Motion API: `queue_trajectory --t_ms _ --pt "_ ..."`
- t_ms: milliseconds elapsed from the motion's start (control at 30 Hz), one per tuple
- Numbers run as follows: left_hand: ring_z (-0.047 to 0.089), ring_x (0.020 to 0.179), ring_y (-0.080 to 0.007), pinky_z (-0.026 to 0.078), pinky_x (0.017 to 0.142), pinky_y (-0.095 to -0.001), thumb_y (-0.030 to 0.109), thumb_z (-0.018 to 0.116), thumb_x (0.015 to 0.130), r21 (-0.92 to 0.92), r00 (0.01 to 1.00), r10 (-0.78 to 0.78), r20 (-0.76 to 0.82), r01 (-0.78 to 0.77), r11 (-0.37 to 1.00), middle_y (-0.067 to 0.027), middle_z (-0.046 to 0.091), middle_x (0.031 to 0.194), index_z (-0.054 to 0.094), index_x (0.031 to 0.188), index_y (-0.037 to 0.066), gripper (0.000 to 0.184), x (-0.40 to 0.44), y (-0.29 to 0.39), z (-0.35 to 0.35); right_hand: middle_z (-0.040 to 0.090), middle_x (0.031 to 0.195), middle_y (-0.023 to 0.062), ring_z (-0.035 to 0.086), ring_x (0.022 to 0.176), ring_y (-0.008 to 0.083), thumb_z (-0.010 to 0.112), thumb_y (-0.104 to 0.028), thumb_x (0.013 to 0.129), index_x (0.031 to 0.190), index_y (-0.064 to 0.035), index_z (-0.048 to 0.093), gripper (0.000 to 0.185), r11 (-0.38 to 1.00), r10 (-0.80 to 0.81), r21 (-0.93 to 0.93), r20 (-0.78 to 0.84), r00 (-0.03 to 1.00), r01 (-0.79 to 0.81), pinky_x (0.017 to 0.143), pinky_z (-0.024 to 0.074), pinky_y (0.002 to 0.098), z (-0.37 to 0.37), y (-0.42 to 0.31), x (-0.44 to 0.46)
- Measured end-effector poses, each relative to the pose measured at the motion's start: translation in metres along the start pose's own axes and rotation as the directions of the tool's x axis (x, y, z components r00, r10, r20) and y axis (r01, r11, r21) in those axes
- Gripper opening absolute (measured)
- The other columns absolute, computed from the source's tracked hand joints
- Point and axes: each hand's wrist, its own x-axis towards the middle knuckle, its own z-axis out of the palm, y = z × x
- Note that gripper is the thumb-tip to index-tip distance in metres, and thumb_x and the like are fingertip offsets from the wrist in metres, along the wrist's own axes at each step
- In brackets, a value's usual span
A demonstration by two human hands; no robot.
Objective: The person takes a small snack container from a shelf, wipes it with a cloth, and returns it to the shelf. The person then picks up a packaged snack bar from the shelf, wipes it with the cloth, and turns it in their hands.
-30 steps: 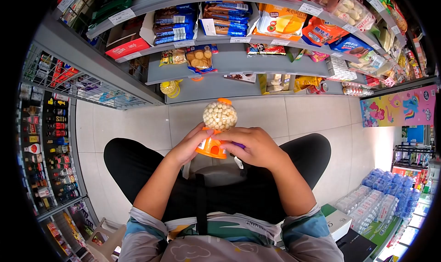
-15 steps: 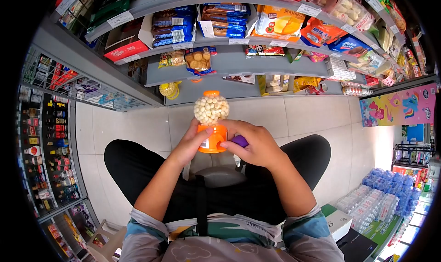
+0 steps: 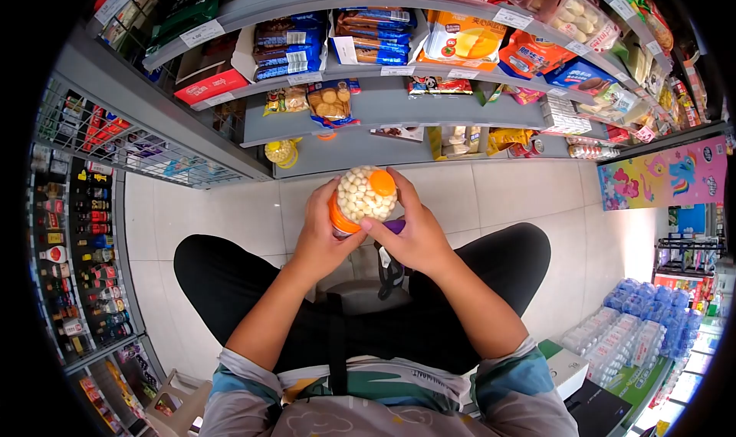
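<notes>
A round clear candy dispenser (image 3: 360, 197) full of white balls, with an orange cap and orange base, is held between both hands over my lap, its top tipped toward the camera. My left hand (image 3: 321, 234) wraps round the base from the left. My right hand (image 3: 414, 236) grips the right side, thumb at the front and fingers by the orange cap. Something purple (image 3: 395, 226) shows in my right palm, partly hidden. Below that hand hangs a black strap with a white tag (image 3: 389, 271).
Shelves (image 3: 322, 153) of packaged snacks curve across the front, with a yellow-lidded jar (image 3: 280, 152) on the lowest one. Bottle racks (image 3: 100, 268) stand at the left. Water bottle packs (image 3: 625, 337) and a white box (image 3: 566, 369) are at the right. Tiled floor (image 3: 529, 195) lies ahead.
The dispenser has turned and tipped, so its cap now faces the camera at the upper right. My left hand has moved round its base, and my right fingers have shifted up along the globe.
</notes>
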Motion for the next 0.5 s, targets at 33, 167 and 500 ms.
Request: queue_trajectory --t_ms 33,167,500 --pt "0.05 0.134 -0.037 0.04 0.113 -0.0455 0.013 0.086 0.08 -0.001 1.0 0.0 0.0 0.0 1.0 -0.0201 0.045 0.148 0.034 0.151 0.001 0.089 0.0 0.0 0.0 0.059 0.137 0.0298 0.067 0.118 0.0358 0.08 -0.042 0.089 0.154 0.0043 0.031 0.093 1.0 0.0 -0.001 0.0 1.0 0.0 0.1 0.0518 0.0381 0.0 0.0 0.0" --pt "0.05 0.13 -0.0404 0.039 0.112 -0.0477 0.014 0.087 0.077 0.171 0.996 0.088 0.03 -0.092 0.981 -0.0216 0.051 0.144 0.035 0.154 0.001 0.094 0.007 0.015 -0.01 0.059 0.136 0.0253 0.062 0.126 0.0318 0.08 -0.039 0.09 0.15 0.0048 0.035 0.087 0.993 0.043 0.108 -0.012 0.999 -0.041 0.106 0.0484 0.039 0.003 0.0 0.003" --pt "0.05 0.134 -0.0278 0.038 0.115 -0.0436 0.015 0.085 0.078 -0.237 0.997 0.058 0.049 -0.044 0.971 -0.0184 0.05 0.147 0.023 0.162 0.006 0.105 0.009 0.024 -0.034 0.056 0.144 0.0122 0.053 0.134 0.0207 0.055 -0.047 0.103 0.152 -0.0007 0.042 0.069 0.651 0.422 0.658 0.101 0.901 -0.379 0.115 0.0373 0.0325 -0.019 -0.004 0.015"
